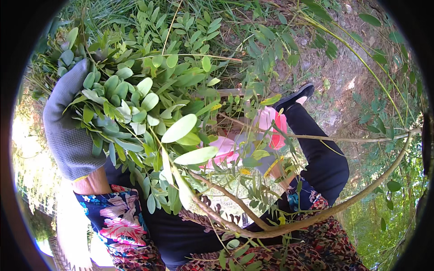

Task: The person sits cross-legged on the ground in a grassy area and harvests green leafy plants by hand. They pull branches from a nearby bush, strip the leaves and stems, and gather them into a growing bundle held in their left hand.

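My left hand (73, 125), in a grey knitted glove, is wrapped around a thick bundle of leafy green sprigs (135, 91) at the left. The bundle's leaves are oval, and its stem ends lie beyond the fingers. My right hand (252, 147), in a grey glove with a yellow cuff edge, shows near the middle behind thin leaves. Its fingers are largely hidden, so what it grips is unclear. Pink and red material (276, 125) appears beside it, partly covered by leaves. A forked woody branch (284, 230) curves in front of my body.
A thinner branch (349, 138) crosses the right side and joins the fork. Leafy stems (376, 73) hang at the upper right over dry ground (342, 98). My bent leg in black trousers (325, 152) and a black shoe (298, 96) are below. Grass (105, 15) grows at the top.
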